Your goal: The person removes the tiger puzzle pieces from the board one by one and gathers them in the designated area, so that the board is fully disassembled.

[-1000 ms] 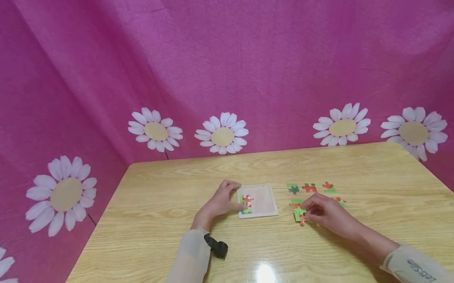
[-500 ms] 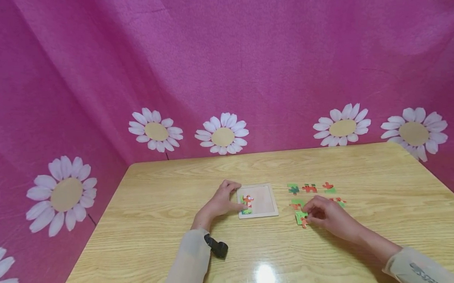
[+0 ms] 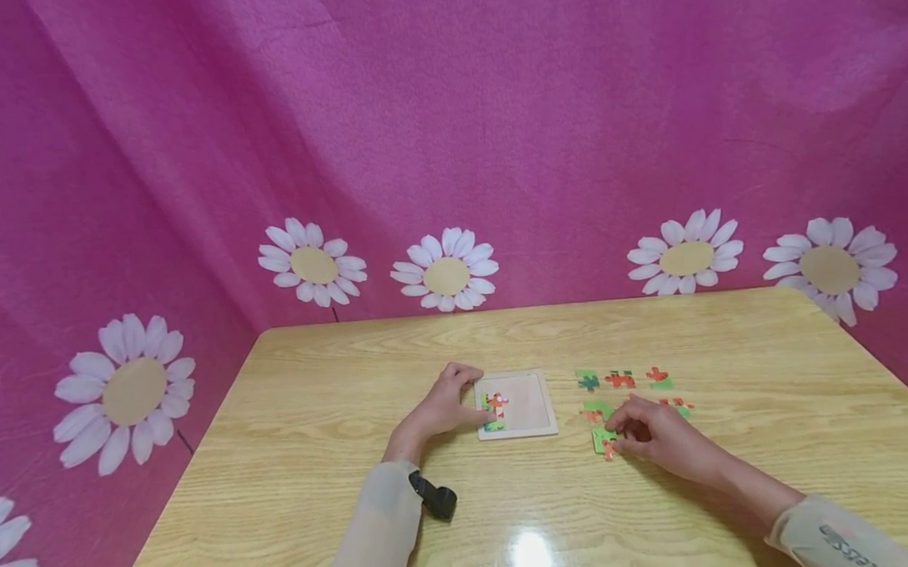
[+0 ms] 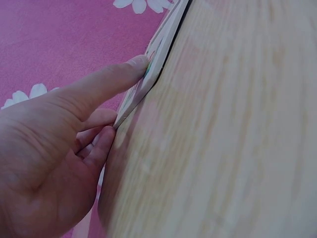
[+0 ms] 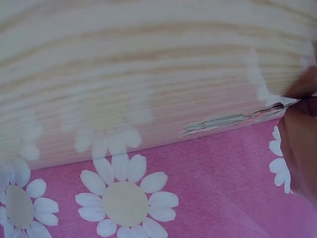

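A square wooden puzzle tray (image 3: 518, 434) lies on the table. A few joined pieces (image 3: 496, 409) with an orange animal on green fill its left side. My left hand (image 3: 445, 402) holds the tray's left edge, thumb over the rim and the other fingers along the side; the left wrist view shows this thumb (image 4: 109, 82) on top. To the right, my right hand (image 3: 658, 436) pinches a green and orange puzzle piece (image 3: 604, 442) between thumb and forefinger, low over the table. In the right wrist view the right hand (image 5: 302, 144) shows only at the edge, and its fingertips are partly hidden.
Loose puzzle pieces lie in rows beyond the right hand: a green one (image 3: 588, 380), a red one (image 3: 620, 379), an orange and green one (image 3: 658, 376) and others partly hidden by the hand. A pink curtain (image 3: 539, 147) with daisies stands behind the wooden table (image 3: 396, 352).
My right hand has shifted slightly toward me and to the right, and the pinched puzzle piece has moved with it, away from the row behind. The left hand and the tray have stayed still.
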The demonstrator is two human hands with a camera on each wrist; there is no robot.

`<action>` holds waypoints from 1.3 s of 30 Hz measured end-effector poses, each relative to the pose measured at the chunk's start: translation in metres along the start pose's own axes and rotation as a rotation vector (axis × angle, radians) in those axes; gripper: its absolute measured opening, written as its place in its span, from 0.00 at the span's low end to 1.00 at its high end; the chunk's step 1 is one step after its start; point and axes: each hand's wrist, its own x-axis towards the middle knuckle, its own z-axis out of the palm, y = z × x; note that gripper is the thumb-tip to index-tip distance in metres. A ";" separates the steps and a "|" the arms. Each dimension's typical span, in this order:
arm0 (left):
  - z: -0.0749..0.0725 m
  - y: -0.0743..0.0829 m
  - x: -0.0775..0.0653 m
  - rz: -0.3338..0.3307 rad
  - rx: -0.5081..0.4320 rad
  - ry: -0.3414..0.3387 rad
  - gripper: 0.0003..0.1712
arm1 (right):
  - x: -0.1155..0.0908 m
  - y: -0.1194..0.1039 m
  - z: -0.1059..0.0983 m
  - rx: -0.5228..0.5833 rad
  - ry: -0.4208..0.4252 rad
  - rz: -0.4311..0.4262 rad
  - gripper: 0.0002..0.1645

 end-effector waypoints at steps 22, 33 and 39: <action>-0.001 -0.001 -0.002 -0.002 -0.011 -0.004 0.42 | 0.025 -0.012 0.016 -0.015 0.053 -0.008 0.07; 0.000 0.001 -0.001 -0.009 0.001 -0.005 0.42 | 0.064 -0.022 0.037 0.022 0.030 -0.043 0.07; 0.000 0.001 -0.002 -0.018 0.005 -0.001 0.42 | 0.082 -0.027 0.048 0.022 0.009 -0.062 0.10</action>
